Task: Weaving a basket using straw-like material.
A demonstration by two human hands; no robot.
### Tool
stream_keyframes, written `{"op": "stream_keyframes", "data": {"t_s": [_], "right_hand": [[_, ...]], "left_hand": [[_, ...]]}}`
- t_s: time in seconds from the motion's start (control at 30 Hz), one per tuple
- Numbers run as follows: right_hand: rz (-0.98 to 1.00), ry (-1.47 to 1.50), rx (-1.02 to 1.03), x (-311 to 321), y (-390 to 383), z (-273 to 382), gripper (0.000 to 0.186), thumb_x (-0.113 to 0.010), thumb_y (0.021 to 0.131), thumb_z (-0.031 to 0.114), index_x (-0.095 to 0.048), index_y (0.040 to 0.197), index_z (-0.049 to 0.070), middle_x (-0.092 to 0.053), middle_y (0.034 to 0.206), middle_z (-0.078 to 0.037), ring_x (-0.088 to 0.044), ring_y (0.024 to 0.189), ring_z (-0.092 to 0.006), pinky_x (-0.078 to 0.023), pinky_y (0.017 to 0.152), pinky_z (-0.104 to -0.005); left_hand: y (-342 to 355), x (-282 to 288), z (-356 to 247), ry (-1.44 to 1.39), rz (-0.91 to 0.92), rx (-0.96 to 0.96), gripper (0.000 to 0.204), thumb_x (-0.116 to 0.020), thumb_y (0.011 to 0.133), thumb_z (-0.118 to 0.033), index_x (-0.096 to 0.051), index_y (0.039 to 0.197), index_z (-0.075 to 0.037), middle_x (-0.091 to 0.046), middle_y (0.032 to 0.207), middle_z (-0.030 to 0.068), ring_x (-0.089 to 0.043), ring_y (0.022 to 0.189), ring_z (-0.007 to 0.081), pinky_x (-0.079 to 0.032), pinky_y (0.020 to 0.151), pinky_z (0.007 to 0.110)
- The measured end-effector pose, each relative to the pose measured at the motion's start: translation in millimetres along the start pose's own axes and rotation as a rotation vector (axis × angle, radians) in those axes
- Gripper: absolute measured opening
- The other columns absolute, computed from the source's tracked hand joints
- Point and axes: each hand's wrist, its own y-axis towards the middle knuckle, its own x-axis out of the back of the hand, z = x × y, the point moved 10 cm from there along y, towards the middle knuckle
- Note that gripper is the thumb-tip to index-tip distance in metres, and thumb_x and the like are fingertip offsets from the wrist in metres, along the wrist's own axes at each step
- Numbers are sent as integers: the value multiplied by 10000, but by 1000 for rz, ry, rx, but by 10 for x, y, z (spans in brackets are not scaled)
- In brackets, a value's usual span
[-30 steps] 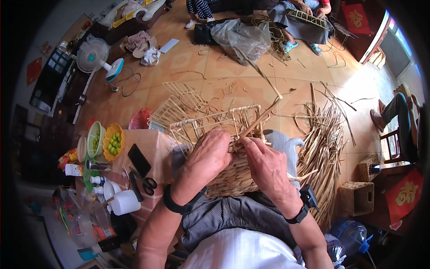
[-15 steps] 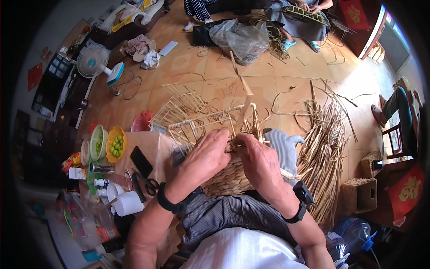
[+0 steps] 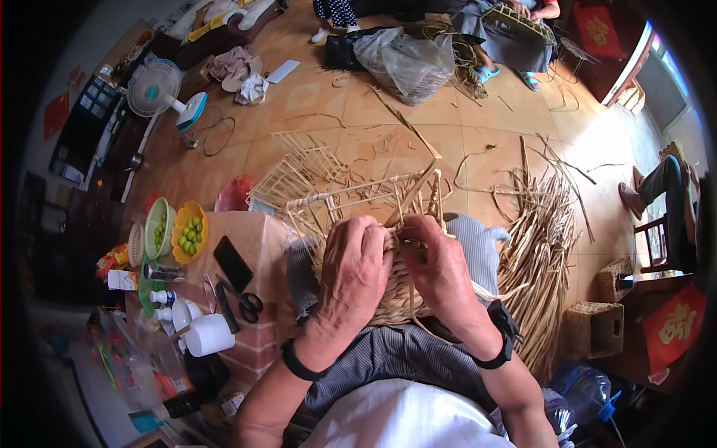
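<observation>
A half-woven straw basket (image 3: pixel 390 310) rests on my lap, with bare frame bars (image 3: pixel 343 196) standing above its woven side. A long dried-grass strand (image 3: pixel 413 128) rises from between my hands and bends over the far rim. My left hand (image 3: pixel 352 269) is closed at the top of the weave, its thumb and fingers pinched on the strand. Close beside it, my right hand (image 3: pixel 435 261) pinches the same working edge with bent fingers. The fingertips partly hide the exact spot they grip. A thinner strand hangs down the woven front below my right hand.
To the right lies a heap of dried grass (image 3: pixel 534 261). Bare basket frames (image 3: pixel 295 179) stand on the floor ahead. At left, a table (image 3: pixel 265 257) holds scissors (image 3: pixel 245 302), a phone (image 3: pixel 234 263) and fruit bowls (image 3: pixel 190 235). Another person's hands (image 3: pixel 532 10) work at the far right.
My left hand has come lower and turned more upright beside the right. The long strand, earlier nearly straight up, now bends at the rim and leans left. A thin strand now shows below.
</observation>
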Motion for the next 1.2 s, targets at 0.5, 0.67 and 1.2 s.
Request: {"op": "stream_keyframes", "data": {"t_s": [0.5,0.67,1.2], "right_hand": [[36,-204,52,181,-79,201,542,-618,884,-79,-497,1401,29,-725,1167,-235,-712,979,-456,-588,794,-486],[68,-205,123,172,-54,214,592,-632,890,-66,-452,1446,28,-730,1155,-221,-715,940,-446,-583,768,-491],[40,-82,65,-3,-38,169,454,-606,937,-93,-490,1366,1,-723,1068,-235,-719,976,-442,-569,808,-438]], "left_hand": [[-470,-66,119,-15,-129,47,313,-755,828,71,-597,1077,-31,-611,1109,136,-664,1010,337,-555,856,417],[-554,-29,211,-184,-302,92,261,-732,841,113,-596,1007,-35,-735,1052,81,-662,755,194,-536,643,305],[-555,-219,337,-444,-127,291,360,-691,805,132,-615,1102,-56,-587,937,37,-555,743,144,-488,663,280]]}}
